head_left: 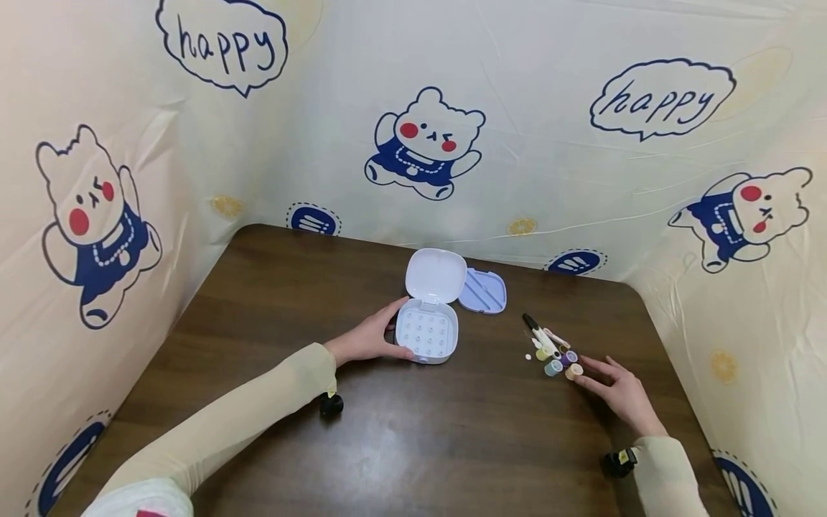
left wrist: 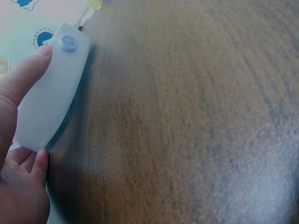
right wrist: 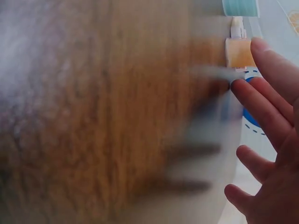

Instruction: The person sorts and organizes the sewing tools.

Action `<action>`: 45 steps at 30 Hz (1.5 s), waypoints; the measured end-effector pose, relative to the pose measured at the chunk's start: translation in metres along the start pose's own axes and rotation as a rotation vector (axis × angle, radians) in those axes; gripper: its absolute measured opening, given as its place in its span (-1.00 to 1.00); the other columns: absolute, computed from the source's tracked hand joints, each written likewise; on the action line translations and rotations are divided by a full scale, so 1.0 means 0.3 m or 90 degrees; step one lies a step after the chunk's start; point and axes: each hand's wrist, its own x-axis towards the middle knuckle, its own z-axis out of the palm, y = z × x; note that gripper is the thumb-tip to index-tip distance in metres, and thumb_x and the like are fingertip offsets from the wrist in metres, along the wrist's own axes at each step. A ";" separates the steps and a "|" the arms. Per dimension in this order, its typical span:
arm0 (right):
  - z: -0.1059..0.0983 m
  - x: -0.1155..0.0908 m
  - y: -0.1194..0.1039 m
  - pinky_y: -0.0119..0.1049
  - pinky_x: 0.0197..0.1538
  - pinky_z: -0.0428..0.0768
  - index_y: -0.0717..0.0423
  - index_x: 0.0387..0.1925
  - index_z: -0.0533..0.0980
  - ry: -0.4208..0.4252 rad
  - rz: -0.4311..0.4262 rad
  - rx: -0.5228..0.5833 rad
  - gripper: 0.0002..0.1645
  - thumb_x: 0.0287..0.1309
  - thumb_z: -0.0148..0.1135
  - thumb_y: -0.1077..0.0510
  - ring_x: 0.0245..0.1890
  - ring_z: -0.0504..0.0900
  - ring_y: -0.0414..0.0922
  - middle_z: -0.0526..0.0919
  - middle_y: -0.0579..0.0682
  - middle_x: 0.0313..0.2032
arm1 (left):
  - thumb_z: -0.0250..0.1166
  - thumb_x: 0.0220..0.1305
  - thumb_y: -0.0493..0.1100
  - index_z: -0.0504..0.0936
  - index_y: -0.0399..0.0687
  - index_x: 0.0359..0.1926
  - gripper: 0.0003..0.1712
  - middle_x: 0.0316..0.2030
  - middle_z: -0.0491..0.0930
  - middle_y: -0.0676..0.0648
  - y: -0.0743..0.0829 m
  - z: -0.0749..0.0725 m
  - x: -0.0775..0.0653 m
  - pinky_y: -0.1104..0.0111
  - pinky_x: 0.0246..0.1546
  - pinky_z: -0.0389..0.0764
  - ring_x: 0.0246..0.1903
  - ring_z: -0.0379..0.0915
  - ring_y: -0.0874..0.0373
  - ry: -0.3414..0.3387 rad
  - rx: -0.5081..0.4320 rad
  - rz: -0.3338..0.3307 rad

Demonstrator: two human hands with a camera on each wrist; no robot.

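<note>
My left hand (head_left: 371, 336) grips the left side of a white case (head_left: 426, 332), thumb at the front and fingers round the back. The case stands with its lid (head_left: 436, 276) raised, and several small pegs rise from its floor. At the right, my right hand (head_left: 620, 391) reaches beside a cluster of small thread spools, its fingers spread. The thumb is at the orange spool (right wrist: 239, 53); whether it touches is unclear. A purple spool (head_left: 568, 358) and a teal spool (head_left: 553, 368) lie close by, with a yellow one (head_left: 543, 354) partly covered.
Behind the case lies a lavender tray (head_left: 484, 291) with slanted grooves. A black-and-white pen-like tool (head_left: 540, 334) and small white bits lie among the spools. The brown table (head_left: 388, 445) meets patterned cloth on its far and side edges.
</note>
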 end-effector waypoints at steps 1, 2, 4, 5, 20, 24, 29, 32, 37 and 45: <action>0.002 0.001 0.002 0.61 0.32 0.11 0.11 0.40 0.50 0.003 -0.003 0.002 -0.10 0.23 0.40 -0.35 0.49 0.07 0.54 0.15 0.54 0.49 | 0.65 0.07 0.12 -0.08 0.08 0.68 0.38 0.62 0.03 -0.13 0.001 0.000 0.000 0.07 0.52 0.23 0.54 0.08 -0.04 0.000 -0.002 0.000; 0.003 0.000 0.001 0.60 0.32 0.11 0.12 0.39 0.51 0.008 -0.008 0.003 -0.11 0.23 0.41 -0.34 0.49 0.07 0.53 0.16 0.53 0.48 | 0.65 0.07 0.12 -0.08 0.08 0.68 0.37 0.62 0.03 -0.13 0.002 0.000 -0.001 0.06 0.52 0.23 0.54 0.08 -0.04 -0.001 -0.002 0.000; 0.007 0.000 0.001 0.59 0.33 0.13 0.14 0.36 0.53 0.019 -0.019 0.004 -0.15 0.24 0.42 -0.31 0.49 0.09 0.51 0.22 0.52 0.46 | 0.64 0.08 0.13 -0.08 0.09 0.68 0.37 0.62 0.03 -0.13 0.004 0.001 -0.004 0.04 0.52 0.21 0.54 0.07 -0.05 -0.003 -0.003 -0.002; 0.009 0.000 0.001 0.58 0.33 0.14 0.15 0.35 0.55 0.025 -0.025 0.004 -0.16 0.24 0.43 -0.29 0.49 0.10 0.50 0.27 0.50 0.44 | 0.64 0.09 0.13 -0.08 0.08 0.68 0.36 0.62 0.03 -0.14 0.005 0.002 -0.004 0.03 0.52 0.20 0.55 0.06 -0.06 -0.005 -0.005 -0.003; 0.039 0.002 -0.030 0.52 0.35 0.21 0.18 0.24 0.62 0.065 -0.027 0.015 -0.27 0.28 0.41 -0.26 0.49 0.19 0.43 0.49 0.41 0.33 | 0.65 0.08 0.11 -0.07 0.02 0.68 0.37 0.61 0.06 -0.16 -0.013 0.000 0.001 0.09 0.44 0.36 0.46 0.24 -0.06 0.001 -0.034 0.026; 0.047 0.003 -0.029 0.47 0.36 0.25 0.20 0.16 0.66 0.091 -0.035 0.022 -0.36 0.29 0.43 -0.20 0.47 0.26 0.39 0.60 0.37 0.24 | 0.64 0.09 0.11 -0.08 0.01 0.68 0.37 0.61 0.05 -0.17 -0.015 0.001 -0.002 0.07 0.45 0.35 0.47 0.22 -0.07 0.000 -0.032 0.026; 0.050 0.002 -0.034 0.47 0.36 0.26 0.21 0.12 0.68 0.101 -0.042 0.027 -0.41 0.31 0.43 -0.16 0.46 0.28 0.38 0.62 0.36 0.21 | 0.65 0.09 0.08 -0.07 0.01 0.68 0.36 0.61 0.05 -0.17 -0.016 0.002 -0.001 0.10 0.45 0.35 0.48 0.20 -0.05 0.002 -0.033 0.030; 0.047 0.001 -0.038 0.46 0.36 0.27 0.21 0.11 0.68 0.108 -0.041 0.027 -0.42 0.31 0.43 -0.16 0.46 0.29 0.38 0.63 0.36 0.19 | 0.65 0.09 0.07 -0.06 0.01 0.68 0.36 0.61 0.05 -0.17 -0.014 0.001 0.003 0.12 0.45 0.35 0.48 0.19 -0.04 0.004 -0.029 0.030; 0.044 -0.015 -0.042 0.44 0.35 0.30 0.24 0.08 0.69 0.128 -0.036 0.033 -0.44 0.30 0.45 -0.13 0.42 0.35 0.39 0.61 0.40 0.20 | 0.65 0.08 0.10 -0.06 0.04 0.68 0.36 0.61 0.06 -0.12 -0.010 0.000 0.001 0.11 0.48 0.31 0.50 0.16 -0.02 0.003 -0.018 0.018; 0.023 -0.033 -0.060 0.46 0.34 0.27 0.29 0.04 0.70 0.170 -0.031 0.024 -0.47 0.29 0.47 -0.07 0.41 0.33 0.41 0.62 0.43 0.17 | 0.66 0.06 0.13 -0.05 0.05 0.68 0.37 0.61 0.07 -0.10 -0.016 -0.001 0.000 0.07 0.49 0.27 0.50 0.16 -0.02 0.006 -0.016 0.016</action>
